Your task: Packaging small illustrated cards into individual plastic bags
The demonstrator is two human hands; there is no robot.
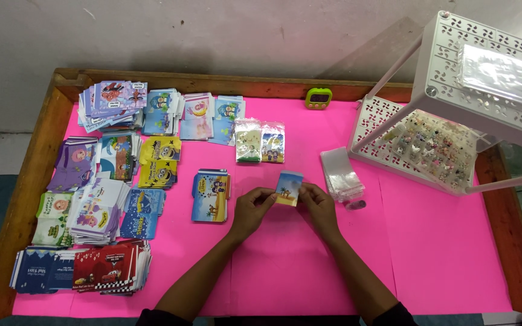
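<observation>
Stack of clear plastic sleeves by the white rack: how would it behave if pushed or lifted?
The clear sleeve stack looks glossy, so it probably slides and fans out when pushed. The sleeves look thin and film-like, so likely floppy and very light. Lifting from the top may take only a few.

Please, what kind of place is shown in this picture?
Probably a small packing workbench. Many stacks of printed cards lie on a pink table, clear sleeves lie ready, and a white rack holds small trinkets. Both hands, left and right, hold one card.
</observation>
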